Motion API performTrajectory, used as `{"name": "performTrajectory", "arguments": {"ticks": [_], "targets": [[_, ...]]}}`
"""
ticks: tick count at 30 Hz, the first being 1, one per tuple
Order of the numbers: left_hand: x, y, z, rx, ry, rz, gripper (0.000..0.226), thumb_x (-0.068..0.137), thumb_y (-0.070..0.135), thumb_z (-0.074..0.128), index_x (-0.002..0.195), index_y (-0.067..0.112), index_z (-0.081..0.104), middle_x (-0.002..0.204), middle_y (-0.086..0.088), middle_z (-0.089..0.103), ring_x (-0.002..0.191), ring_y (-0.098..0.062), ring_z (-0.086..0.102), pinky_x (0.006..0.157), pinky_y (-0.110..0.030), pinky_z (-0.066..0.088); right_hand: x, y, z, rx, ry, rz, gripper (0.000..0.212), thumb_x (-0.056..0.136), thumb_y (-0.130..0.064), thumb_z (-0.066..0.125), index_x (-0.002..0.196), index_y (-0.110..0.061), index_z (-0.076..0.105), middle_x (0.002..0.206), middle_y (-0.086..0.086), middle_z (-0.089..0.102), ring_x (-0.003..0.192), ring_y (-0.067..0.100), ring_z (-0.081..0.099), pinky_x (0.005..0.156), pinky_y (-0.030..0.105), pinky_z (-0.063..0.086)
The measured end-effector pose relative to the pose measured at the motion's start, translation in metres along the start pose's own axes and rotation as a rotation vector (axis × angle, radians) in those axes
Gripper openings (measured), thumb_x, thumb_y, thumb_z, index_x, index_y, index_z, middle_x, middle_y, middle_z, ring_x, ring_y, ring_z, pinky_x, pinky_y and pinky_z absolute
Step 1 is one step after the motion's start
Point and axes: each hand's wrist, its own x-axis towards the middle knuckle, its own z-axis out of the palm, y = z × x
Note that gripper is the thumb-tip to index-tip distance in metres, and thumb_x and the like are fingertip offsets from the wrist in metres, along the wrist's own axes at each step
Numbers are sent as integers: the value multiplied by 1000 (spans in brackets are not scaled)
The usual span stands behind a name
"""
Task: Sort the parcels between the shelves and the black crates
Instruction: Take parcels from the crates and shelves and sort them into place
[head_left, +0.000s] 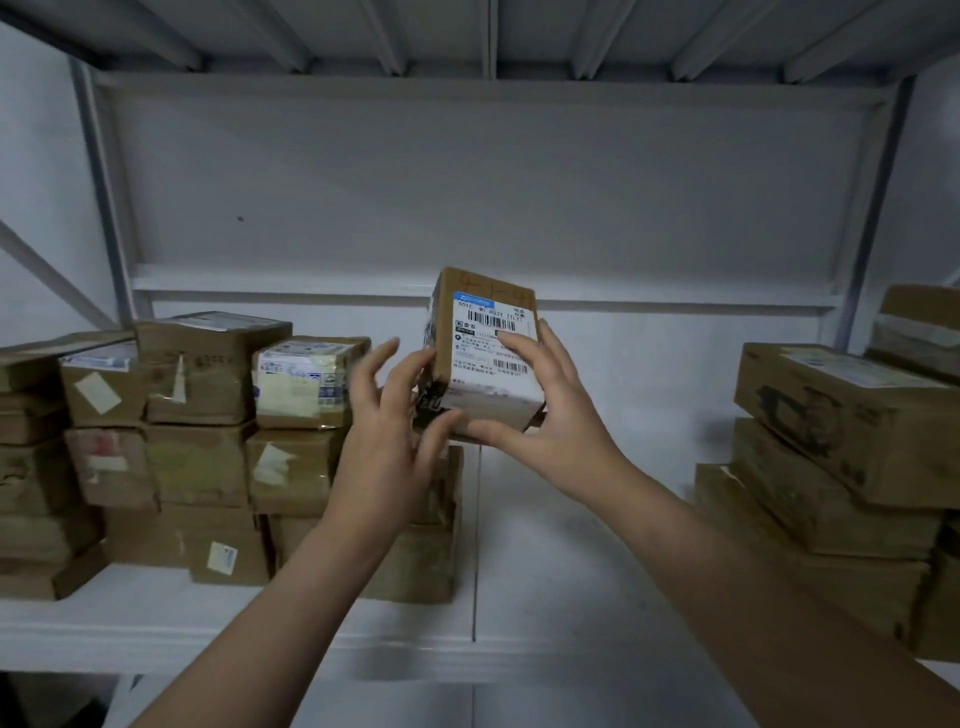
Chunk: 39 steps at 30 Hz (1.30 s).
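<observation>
Head view, parcel: a small cardboard parcel (485, 353) is held upright in front of the shelf's back wall, above the gap between the two stacks, with its white shipping label (491, 338) facing the camera.
Right hand: the right hand (540, 415) grips the parcel, fingers laid across the label and thumb tucked under the lower edge.
Left hand: the left hand (384, 431) is spread wide; its forefinger and thumb touch the parcel's left side, and the other fingers stand clear of it.
Shelf: a white metal shelf (571, 545) carries the stacks, with the ribbed underside of the next shelf (467, 36) above.
Left stack: taped brown boxes (197, 415) are piled in several layers, reaching just beside the left hand.
Right stack: larger flat cartons (831, 441) lie piled at a slant, well apart from the parcel.
Hidden: the parcel's base is covered by both hands, so I cannot tell whether it rests on the low boxes behind the left wrist.
Cut off: both stacks run past the frame edges.
Hard to read: the label's barcodes show, but its print and the scrawl on the parcel's top are too small to make out.
</observation>
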Motion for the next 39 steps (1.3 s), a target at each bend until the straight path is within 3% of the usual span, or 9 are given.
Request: {"name": "performTrajectory", "arguments": {"ticks": [6, 11, 15, 18, 20, 24, 28, 33, 39], "targets": [[7, -23, -34, 279, -97, 88, 57, 89, 5, 60, 139, 22, 37, 135, -12, 40, 109, -24, 54, 81, -34, 50, 17, -13, 45, -137, 121, -10, 57, 81, -23, 75, 131, -25, 49, 145, -7, 31, 119, -11, 30, 100, 7, 32], [24, -34, -47, 456, -218, 97, 62, 83, 4, 67, 139, 9, 40, 149, -18, 24, 108, -32, 55, 79, -30, 44, 30, -19, 75, -249, 194, 38, 51, 83, -27, 73, 129, -27, 51, 133, -4, 31, 113, 16, 49, 92, 40, 49], [23, -48, -51, 557, -397, 165, 91, 74, 43, 76, 144, 4, 32, 147, -20, 31, 127, -37, 42, 102, -45, 41, 27, -12, 84, -309, 176, 86, 51, 84, -28, 71, 130, -28, 48, 130, -4, 30, 111, 16, 49, 89, 37, 49], [10, -62, -46, 819, -500, 294, 116, 48, 69, 76, 136, 2, 43, 130, -21, 52, 116, -39, 53, 96, -49, 45, 16, -1, 92, -348, 98, 142, 58, 86, -27, 69, 136, -28, 41, 135, -4, 31, 116, 17, 49, 91, 35, 49], [1, -70, -41, 878, -465, 314, 118, 39, 60, 85, 135, 6, 42, 129, -19, 55, 115, -39, 55, 95, -51, 45, 8, 5, 96, -286, 73, 147, 66, 85, -24, 71, 140, -26, 36, 138, -2, 32, 122, 16, 46, 96, 32, 46], [-4, -78, -34, 882, -316, 386, 85, 61, 24, 76, 136, 9, 40, 131, -19, 55, 119, -39, 52, 99, -51, 42, -3, 13, 98, 10, -33, 233, 94, 80, -19, 76, 149, -35, 14, 141, -7, 26, 125, 2, 32, 103, 21, 35], [-1, -83, -27, 922, -276, 400, 70, 69, 23, 59, 136, 9, 41, 131, -18, 55, 119, -38, 52, 99, -50, 42, 0, 20, 99, 40, -65, 293, 107, 80, -9, 76, 150, -42, 2, 146, -4, 23, 131, 14, 37, 106, 37, 43], [5, -88, -20, 959, -280, 377, 61, 75, 26, 49, 134, 10, 43, 129, -17, 57, 116, -36, 55, 98, -48, 44, 11, 27, 103, -29, -60, 301, 108, 80, -10, 75, 150, -41, -2, 147, 1, 26, 130, 17, 40, 101, 26, 40], [8, -83, -18, 954, -294, 367, 82, 65, 44, 76, 133, 10, 46, 131, -17, 54, 121, -36, 51, 100, -49, 40, 10, 31, 97, -58, -62, 269, 99, 87, -17, 68, 149, -43, -5, 149, -1, 25, 130, 16, 39, 99, 28, 41]]}}
